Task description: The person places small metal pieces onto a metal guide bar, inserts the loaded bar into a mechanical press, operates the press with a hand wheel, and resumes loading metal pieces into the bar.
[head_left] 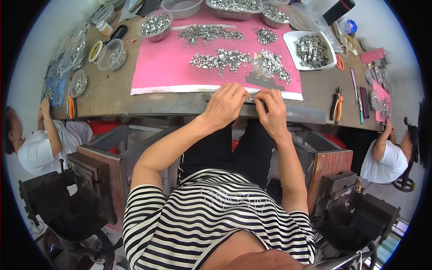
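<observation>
My left hand and my right hand meet at the table's front edge, fingers pinched. Between their fingertips shows a small silvery metal piece, too small to make out fully. Just beyond, a pink mat with a white front border bears loose heaps of shiny metal pieces. A closer heap of metal pieces includes thin tan, pin-like pieces. A dark grey flat strip lies beside that heap, right behind my fingers.
A white tray of metal parts stands right of the mat, near orange-handled pliers. Clear tubs of pieces line the back. More orange-handled pliers lie left. Two people in white shirts sit at either side. Dark machines flank me.
</observation>
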`<state>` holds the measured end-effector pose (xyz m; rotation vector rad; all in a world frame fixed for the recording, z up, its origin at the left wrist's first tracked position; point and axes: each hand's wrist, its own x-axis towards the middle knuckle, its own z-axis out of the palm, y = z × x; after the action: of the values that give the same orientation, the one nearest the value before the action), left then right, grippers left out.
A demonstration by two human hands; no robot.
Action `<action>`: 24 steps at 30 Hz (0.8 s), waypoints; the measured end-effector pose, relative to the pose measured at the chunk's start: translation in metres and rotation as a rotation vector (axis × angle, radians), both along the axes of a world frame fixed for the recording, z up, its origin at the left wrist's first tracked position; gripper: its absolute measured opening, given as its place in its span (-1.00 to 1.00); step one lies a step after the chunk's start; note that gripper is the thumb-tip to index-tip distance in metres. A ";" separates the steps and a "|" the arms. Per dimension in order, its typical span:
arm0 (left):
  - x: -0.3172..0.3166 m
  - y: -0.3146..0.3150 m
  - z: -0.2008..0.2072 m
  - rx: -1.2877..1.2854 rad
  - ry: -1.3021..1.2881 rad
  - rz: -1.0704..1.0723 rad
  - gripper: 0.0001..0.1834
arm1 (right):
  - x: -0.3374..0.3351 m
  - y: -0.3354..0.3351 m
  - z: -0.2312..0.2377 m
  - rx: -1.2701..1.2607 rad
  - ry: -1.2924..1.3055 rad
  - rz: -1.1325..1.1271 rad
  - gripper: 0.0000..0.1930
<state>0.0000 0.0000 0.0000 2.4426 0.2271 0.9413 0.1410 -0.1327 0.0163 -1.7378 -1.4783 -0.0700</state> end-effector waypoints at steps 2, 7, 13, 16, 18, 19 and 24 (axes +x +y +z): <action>0.001 0.000 0.000 0.006 -0.007 -0.005 -0.91 | 0.001 0.000 0.000 -0.002 0.015 -0.003 -0.84; 0.003 -0.004 0.000 0.078 -0.001 -0.007 -0.92 | 0.004 -0.009 -0.005 0.022 0.159 -0.018 -0.88; 0.004 0.005 0.006 0.291 0.056 -0.051 -0.82 | 0.000 -0.010 -0.011 0.022 0.433 -0.079 -0.92; 0.004 0.008 0.011 0.349 0.091 -0.082 -0.78 | 0.002 -0.007 -0.017 0.064 0.426 -0.082 -0.93; 0.003 0.011 0.014 0.361 0.101 -0.094 -0.77 | 0.002 -0.004 -0.017 0.096 0.406 -0.081 -0.94; 0.001 0.011 0.016 0.347 0.120 -0.093 -0.76 | 0.001 -0.004 -0.016 0.098 0.410 -0.080 -0.93; 0.000 0.006 0.011 0.316 0.116 -0.087 -0.76 | -0.001 -0.006 -0.016 0.100 0.384 -0.102 -0.93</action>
<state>-0.0002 0.0057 0.0114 2.7748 0.0099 0.8520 0.1404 -0.1385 0.0004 -1.6363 -1.0889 0.1290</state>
